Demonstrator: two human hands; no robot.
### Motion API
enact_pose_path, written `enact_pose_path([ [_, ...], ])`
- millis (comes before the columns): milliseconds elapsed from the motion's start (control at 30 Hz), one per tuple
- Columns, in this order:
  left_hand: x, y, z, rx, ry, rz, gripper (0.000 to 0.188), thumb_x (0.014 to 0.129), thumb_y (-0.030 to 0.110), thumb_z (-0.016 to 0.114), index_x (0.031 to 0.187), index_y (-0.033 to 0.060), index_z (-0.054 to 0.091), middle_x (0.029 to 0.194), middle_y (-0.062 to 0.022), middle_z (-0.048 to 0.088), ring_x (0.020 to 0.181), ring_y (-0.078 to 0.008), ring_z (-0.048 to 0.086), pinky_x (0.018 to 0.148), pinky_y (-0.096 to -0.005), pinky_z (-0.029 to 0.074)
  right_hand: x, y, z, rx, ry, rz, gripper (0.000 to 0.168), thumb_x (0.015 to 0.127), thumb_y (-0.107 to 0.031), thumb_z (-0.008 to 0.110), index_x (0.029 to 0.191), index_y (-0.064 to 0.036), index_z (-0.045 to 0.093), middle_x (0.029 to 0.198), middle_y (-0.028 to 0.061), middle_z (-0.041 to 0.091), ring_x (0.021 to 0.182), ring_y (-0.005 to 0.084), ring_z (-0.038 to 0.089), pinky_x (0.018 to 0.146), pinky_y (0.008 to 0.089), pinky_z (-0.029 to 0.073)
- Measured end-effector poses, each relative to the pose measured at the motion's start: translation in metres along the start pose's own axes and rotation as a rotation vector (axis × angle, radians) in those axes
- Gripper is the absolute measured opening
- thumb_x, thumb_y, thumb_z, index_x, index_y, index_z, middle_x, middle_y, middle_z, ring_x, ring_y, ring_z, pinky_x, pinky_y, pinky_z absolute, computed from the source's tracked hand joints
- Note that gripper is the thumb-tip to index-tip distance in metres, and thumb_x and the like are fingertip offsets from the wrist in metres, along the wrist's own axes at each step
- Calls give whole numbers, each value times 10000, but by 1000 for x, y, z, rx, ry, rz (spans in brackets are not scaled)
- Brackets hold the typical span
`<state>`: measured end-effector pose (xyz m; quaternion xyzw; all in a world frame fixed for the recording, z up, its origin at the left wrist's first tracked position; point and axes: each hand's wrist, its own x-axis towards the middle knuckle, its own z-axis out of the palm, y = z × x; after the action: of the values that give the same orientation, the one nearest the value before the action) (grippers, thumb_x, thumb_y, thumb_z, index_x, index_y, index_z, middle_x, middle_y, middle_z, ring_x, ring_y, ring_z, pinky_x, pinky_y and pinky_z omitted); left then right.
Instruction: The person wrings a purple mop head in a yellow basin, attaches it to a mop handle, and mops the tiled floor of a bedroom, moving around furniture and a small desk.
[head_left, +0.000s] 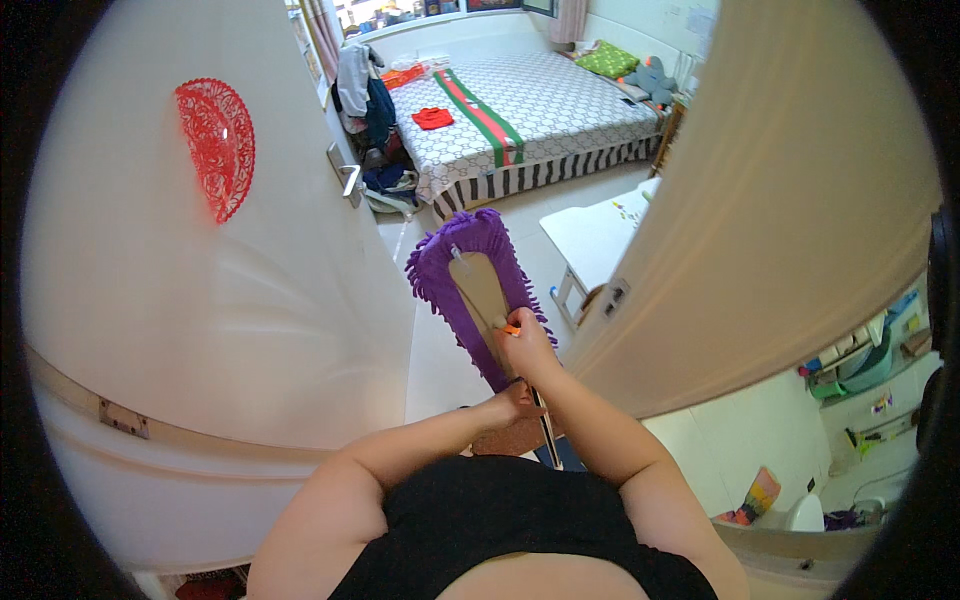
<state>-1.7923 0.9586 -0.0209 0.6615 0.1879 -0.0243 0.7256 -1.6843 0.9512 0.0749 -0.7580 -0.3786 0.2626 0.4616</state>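
Observation:
A flat mop is raised in front of me, its head covered by a purple chenille mop pad (480, 225) with a fringed edge. Inside the pad's rim shows a beige backing (480, 285). My right hand (529, 349) grips the mop over the backing, with an orange piece (511, 330) showing at its fingers. Nearer my body, my left hand (512, 403) is closed at the near end of the mop head, and its exact hold is partly hidden. A slim mop pole (550, 435) runs down toward my black top.
A white door (300, 300) with a lever handle (349, 178) stands at my left; the door frame (675, 247) rises at right. Beyond are a bed (555, 97), a white table (592, 232) and piled clothes (367, 97). A bathroom wall (757, 435) shows at lower right.

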Motion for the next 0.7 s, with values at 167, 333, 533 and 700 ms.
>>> enact_pose_path([
  [167,76,-67,-57,109,166,181,447,898,211,515,1298,49,400,1233,-93,498,1110,-207,470,895,-321,418,70,8,47,-27,-32,77,383,771,-221,676,1019,27,521,939,212,592,889,324,590,779,368,465],
  [333,96,10,-131,-84,283,-62,298,911,266,498,1075,21,544,945,-83,592,856,-188,565,731,-326,462,140,45,53,154,-121,19,524,713,-231,733,1132,-2,518,1101,160,554,994,258,554,864,359,457],
  [533,170,65,-244,-170,361,-205,429,946,347,442,743,14,619,642,-62,586,533,-158,505,497,-321,404,122,115,11,-139,-156,306,691,671,-278,784,1215,17,479,1211,202,514,1145,288,499,967,389,403],
  [700,269,100,-308,-361,413,-114,344,944,324,467,954,-11,546,735,-95,612,625,-195,567,547,-330,460,118,152,13,-195,-140,449,686,659,-261,802,1193,30,484,1197,211,536,1120,315,528,932,370,437],
])
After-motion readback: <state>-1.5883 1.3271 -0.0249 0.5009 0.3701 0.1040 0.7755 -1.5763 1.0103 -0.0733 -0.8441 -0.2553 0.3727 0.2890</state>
